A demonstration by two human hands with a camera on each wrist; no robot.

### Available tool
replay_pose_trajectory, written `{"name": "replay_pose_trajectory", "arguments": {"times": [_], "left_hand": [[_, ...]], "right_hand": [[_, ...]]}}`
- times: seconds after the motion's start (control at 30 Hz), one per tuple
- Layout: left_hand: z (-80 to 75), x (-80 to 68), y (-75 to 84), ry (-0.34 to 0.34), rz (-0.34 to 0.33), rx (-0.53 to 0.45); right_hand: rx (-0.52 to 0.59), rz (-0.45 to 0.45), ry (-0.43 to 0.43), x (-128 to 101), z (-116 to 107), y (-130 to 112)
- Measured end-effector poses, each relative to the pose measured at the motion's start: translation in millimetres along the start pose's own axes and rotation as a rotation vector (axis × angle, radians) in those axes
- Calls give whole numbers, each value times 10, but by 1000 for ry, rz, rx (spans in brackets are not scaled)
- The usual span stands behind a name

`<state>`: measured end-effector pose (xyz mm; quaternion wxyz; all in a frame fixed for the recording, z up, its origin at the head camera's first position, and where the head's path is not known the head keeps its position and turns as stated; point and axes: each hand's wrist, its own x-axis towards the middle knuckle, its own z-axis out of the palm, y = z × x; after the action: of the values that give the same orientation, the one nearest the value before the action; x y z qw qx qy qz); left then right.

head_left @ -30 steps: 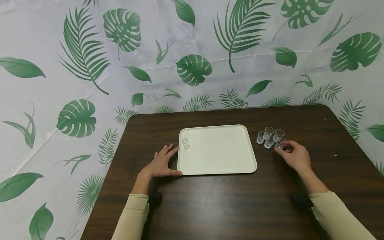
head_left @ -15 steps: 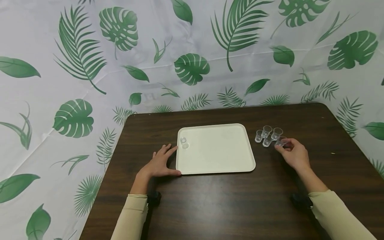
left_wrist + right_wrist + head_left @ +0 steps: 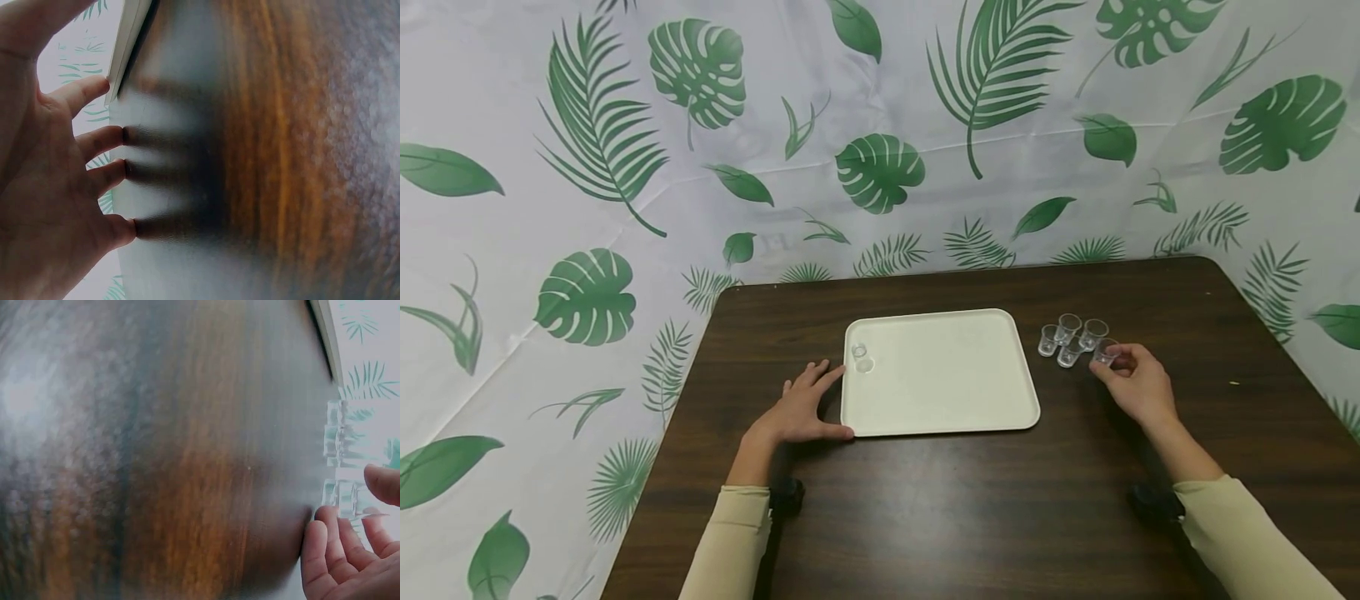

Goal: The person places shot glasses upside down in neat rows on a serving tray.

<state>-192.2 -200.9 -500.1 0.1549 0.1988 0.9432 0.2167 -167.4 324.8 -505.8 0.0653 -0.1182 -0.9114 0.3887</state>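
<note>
And here's the left hand point(image 3: 793, 414), fingers spread wide, touching the edge of the pale tray point(image 3: 955, 375); one clear cup point(image 3: 861, 357) sits inside, near that side. Rightward, four small cups point(image 3: 1067, 333) cluster on the dark bench point(image 3: 925, 517), and just beside them the right hand point(image 3: 1137, 383) pinches a fifth cup point(image 3: 1103, 353)!

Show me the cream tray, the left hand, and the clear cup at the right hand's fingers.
Cream tray point(image 3: 947, 375): head view, bare flat middle.
Left hand point(image 3: 800, 414): head view, back of the hand.
Clear cup point(image 3: 1102, 353): head view, side wall.
</note>
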Motion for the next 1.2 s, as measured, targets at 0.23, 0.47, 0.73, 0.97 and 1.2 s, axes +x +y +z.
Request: {"name": "replay_pose_trajectory", "arguments": {"times": [0.23, 0.47, 0.73, 0.97, 1.2], "left_hand": [[-2, -12, 20, 7, 9, -10], [-8, -10, 22, 15, 11, -11], [-5, -15, 19, 8, 6, -17], [-2, -14, 8, 4, 5, -6], [4, -15, 4, 15, 17, -11]], "right_hand": [[1, -23, 29, -9, -3, -17], [71, -40, 106, -49, -19, -132], [154, -97, 202, -86, 36, -374], [196, -232, 158, -72, 114, -561], [221, -326, 43, -54, 285, -783]]}}
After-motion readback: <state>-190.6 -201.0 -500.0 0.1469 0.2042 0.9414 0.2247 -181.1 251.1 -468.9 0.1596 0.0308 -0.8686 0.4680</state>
